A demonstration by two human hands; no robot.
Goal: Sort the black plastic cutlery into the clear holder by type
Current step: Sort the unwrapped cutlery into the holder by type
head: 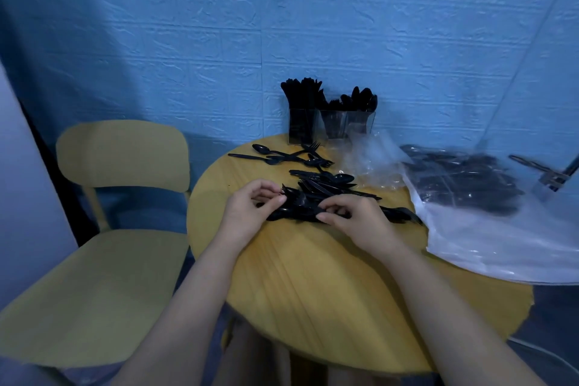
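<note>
Both hands down in the cutlery pile (310,200) near the table's middle, left hand (250,208) and right hand (351,216) curled around a mixed black bundle, so tangled forks and spoons may reach the wrong compartment of the clear holder (332,125) at the back.

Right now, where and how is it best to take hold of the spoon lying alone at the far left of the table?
Probably grip the spoon by its thin handle, near the middle, pinching from above. It lies flat, handle pointing left, bowl to the right touching other cutlery, so the handle is the free part. The left hand is nearer.
</note>
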